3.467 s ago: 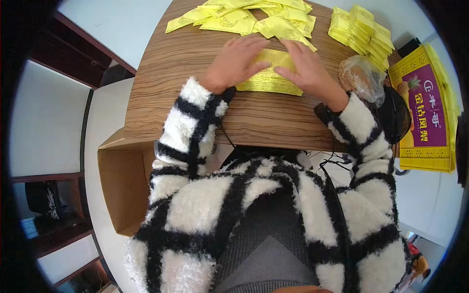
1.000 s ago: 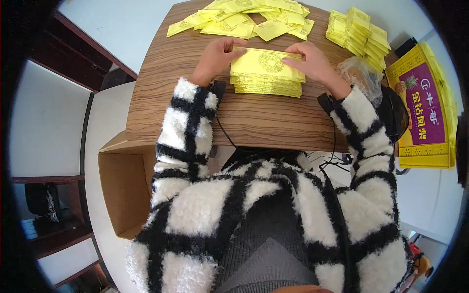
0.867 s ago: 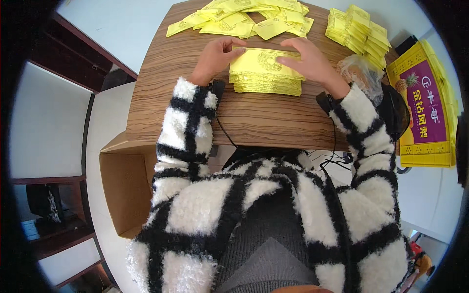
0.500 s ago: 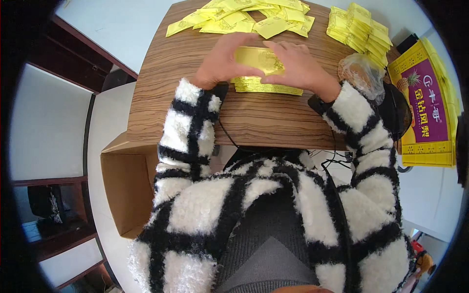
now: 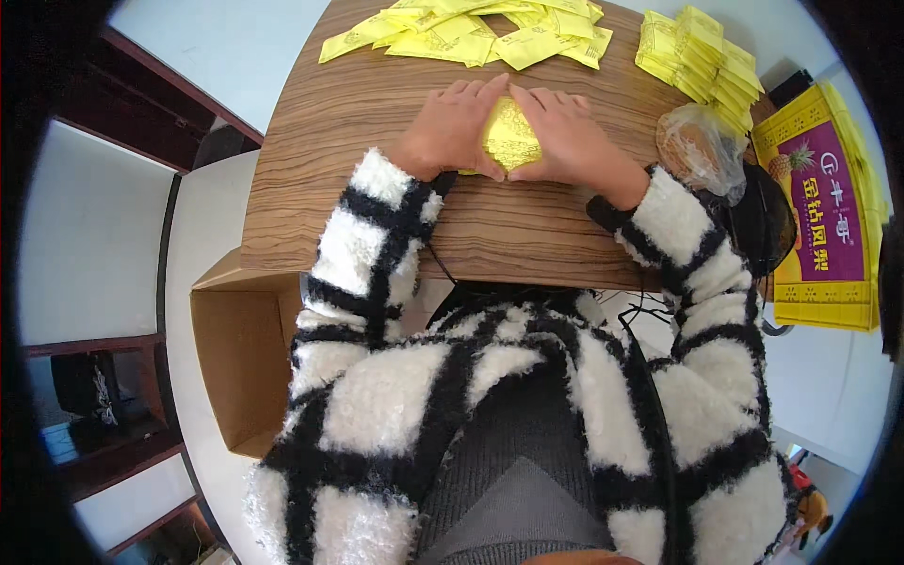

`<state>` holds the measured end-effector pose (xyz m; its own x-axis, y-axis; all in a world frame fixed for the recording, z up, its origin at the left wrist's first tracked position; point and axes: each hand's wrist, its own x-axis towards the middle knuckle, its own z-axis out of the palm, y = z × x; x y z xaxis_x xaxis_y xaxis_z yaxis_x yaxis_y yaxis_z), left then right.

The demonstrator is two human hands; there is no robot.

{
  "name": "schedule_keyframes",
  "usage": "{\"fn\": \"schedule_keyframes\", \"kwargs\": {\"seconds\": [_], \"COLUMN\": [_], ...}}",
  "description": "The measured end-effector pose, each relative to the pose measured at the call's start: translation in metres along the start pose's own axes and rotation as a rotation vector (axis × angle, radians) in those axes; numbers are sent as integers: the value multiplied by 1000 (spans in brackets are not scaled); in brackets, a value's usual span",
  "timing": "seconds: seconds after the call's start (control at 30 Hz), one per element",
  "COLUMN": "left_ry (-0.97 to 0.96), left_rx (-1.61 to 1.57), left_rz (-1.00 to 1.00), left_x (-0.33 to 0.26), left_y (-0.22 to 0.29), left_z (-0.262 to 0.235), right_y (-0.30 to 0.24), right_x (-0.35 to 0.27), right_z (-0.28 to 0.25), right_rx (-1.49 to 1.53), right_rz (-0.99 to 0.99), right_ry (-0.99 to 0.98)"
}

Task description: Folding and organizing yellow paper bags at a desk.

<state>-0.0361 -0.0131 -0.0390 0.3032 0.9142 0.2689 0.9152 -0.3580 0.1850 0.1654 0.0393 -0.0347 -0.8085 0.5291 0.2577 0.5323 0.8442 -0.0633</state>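
Note:
A stack of yellow paper packets (image 5: 513, 137) lies on the wood-grain table in front of me, mostly covered by my hands. My left hand (image 5: 444, 130) presses around its left side, with the thumb on the near edge and the fingertips at the far edge. Around the right side curves my right hand (image 5: 576, 137) in the same way, so thumbs and index fingers nearly meet. Part of the packets' printed top shows in the gap between the hands. Beyond them, a loose heap of similar yellow packets (image 5: 443, 38) spreads along the table's far side.
Another pile of yellow packets (image 5: 702, 61) stands at the far right of the table (image 5: 320, 188). Nearer are a clear plastic bag (image 5: 702, 151) with something brown inside and a yellow carton with a purple panel (image 5: 829, 212). An open cardboard box (image 5: 240, 367) sits below the left edge.
My hands have come down from above the stack and closed around its sides. Earlier its near edge showed below my hands; now they cover most of it.

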Motion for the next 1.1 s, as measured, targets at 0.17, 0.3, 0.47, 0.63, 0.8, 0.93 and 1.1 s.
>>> {"fn": "schedule_keyframes", "kwargs": {"seconds": [0.17,0.3,0.47,0.63,0.8,0.93,1.1], "left_ry": [0,-65,-66,-56,12,45,161], "left_rx": [-2,-91,-105,-20,-19,-60,-177], "left_rz": [42,82,62,12,57,63,110], "left_x": [7,12,9,8,5,5,8], "left_y": [-6,-6,5,14,12,16,10], "left_z": [3,-6,-15,-27,-33,-38,-36], "right_y": [4,5,2,11,60,115,155], "right_x": [2,1,-3,2,28,33,38], "right_z": [2,-2,-12,-29,-47,-28,-3], "right_rx": [17,53,58,94,347,63,-247], "right_rz": [-8,-22,-33,-97,52,282,359], "right_ry": [20,30,43,82,2,-54,-154]}}
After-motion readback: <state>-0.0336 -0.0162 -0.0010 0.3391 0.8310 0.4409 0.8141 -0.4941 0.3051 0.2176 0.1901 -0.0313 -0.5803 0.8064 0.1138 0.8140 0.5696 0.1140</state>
